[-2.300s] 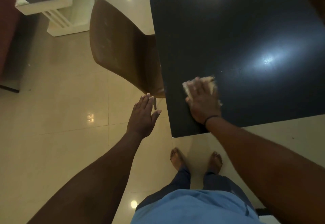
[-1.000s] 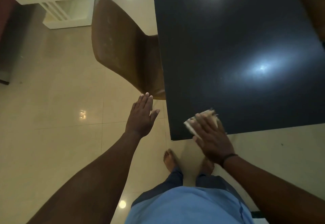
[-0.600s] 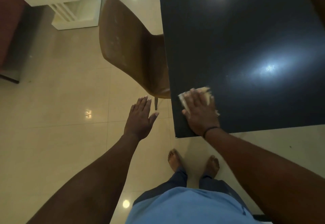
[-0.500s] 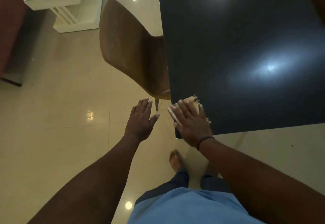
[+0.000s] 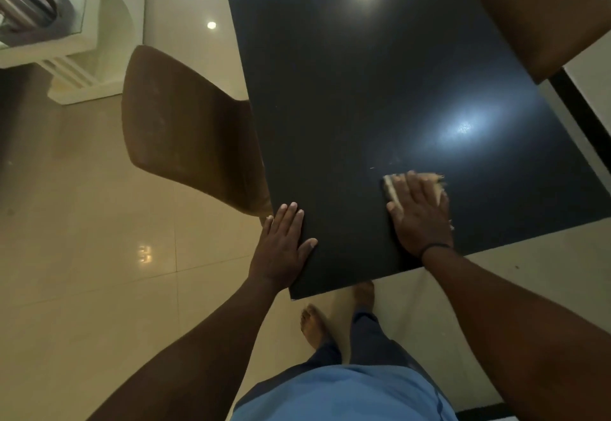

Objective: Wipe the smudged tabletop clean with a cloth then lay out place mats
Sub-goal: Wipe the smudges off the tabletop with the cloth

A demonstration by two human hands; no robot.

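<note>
A: How is the cloth (image 5: 413,184) being held?

B: It is pressed flat under the right hand (image 5: 418,214), fingers straight and spread over it; nothing is pinched. Only its pale far and side edges are seen past the fingertips.

A: And where is it lying?

B: On the dark tabletop (image 5: 380,73), near the near edge and right of the corner. Faint pale marks are seen on the surface just beyond the cloth, toward the bright reflection.

A: So which way is the unwiped stretch judged to lie?

B: Away from the body and up the table's long axis, which runs off from the near edge. A push forward is what is likely called for.

A: Is the other hand nearer?

B: No. The left hand (image 5: 284,245) is laid flat at the table's left edge by the near corner, fingers straight, apparently as a brace. It is well apart from the cloth.

A: Place mats?

B: None are seen. A brown chair (image 5: 185,129) is tucked at the left side.
</note>
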